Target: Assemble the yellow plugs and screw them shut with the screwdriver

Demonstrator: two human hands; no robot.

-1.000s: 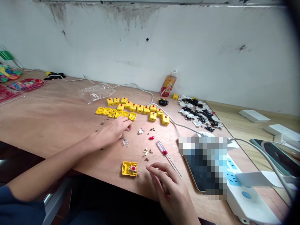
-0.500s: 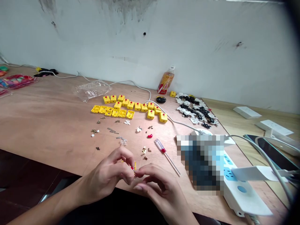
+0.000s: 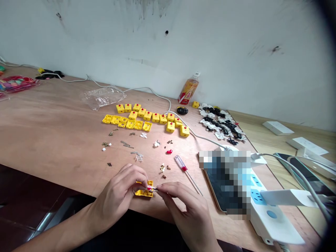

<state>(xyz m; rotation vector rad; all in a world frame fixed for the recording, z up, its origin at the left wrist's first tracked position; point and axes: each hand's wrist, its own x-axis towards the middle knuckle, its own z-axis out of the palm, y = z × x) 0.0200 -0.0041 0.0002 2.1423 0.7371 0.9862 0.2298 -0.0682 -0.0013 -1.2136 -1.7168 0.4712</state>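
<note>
Both my hands are raised just above the plywood table's front edge (image 3: 78,175), holding a small open yellow plastic housing (image 3: 143,193) with a red part (image 3: 149,188) inside. My left hand (image 3: 117,196) grips the housing from the left, its fingers covering part of it. My right hand (image 3: 181,206) pinches a thin metal pin (image 3: 154,188) at the red part. A red-handled screwdriver (image 3: 181,163) lies to the upper right of my right hand. Small brass fittings (image 3: 162,168) lie just above my fingers.
Rows of yellow housings (image 3: 147,117) stand beyond my hands, with a heap of black and white parts (image 3: 219,122) to their right. A pixelated phone (image 3: 225,182), white power strip (image 3: 267,213) and cable (image 3: 194,133) lie at right.
The yellow housing has gone from lying on the table to being held up in both hands. My left hand has come down from the scattered parts. The view has shifted slightly.
</note>
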